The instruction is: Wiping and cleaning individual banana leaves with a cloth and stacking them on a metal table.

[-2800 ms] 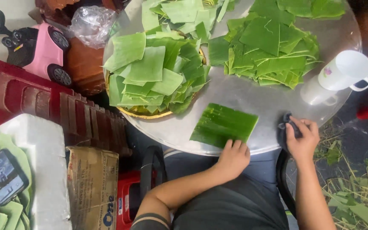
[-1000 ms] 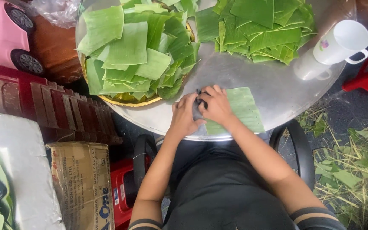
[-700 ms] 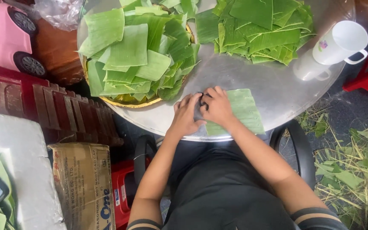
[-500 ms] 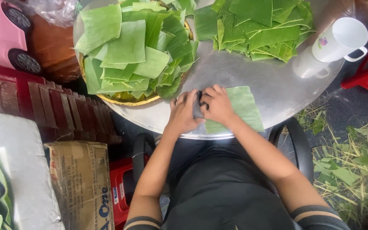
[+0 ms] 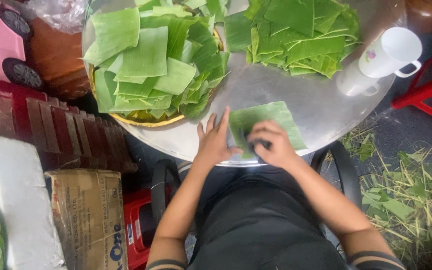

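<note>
A cut piece of green banana leaf [image 5: 268,119] lies flat on the round metal tray table [image 5: 321,107], near its front edge. My left hand [image 5: 215,140] lies flat with fingers spread on the leaf's left edge. My right hand [image 5: 271,145] presses a small dark object, mostly hidden under the fingers, onto the leaf's lower middle. Two piles of cut leaf pieces sit behind: one in a shallow gold-rimmed basket [image 5: 141,120] at the left, another loose pile [image 5: 296,35] at the back right.
Two white cups [image 5: 383,57] lie at the table's right edge. Left of the table stand red slatted crates [image 5: 36,125], a cardboard box [image 5: 88,215], white foam [image 5: 11,200] and a pink toy car [image 5: 1,45]. Leaf scraps litter the ground [image 5: 406,195] at right. A red stool [image 5: 426,90] stands nearby.
My right hand took the dark object from the table's right edge and brought it onto the leaf. Lately both hands have stayed on the leaf, the left hand now flatter and spread.
</note>
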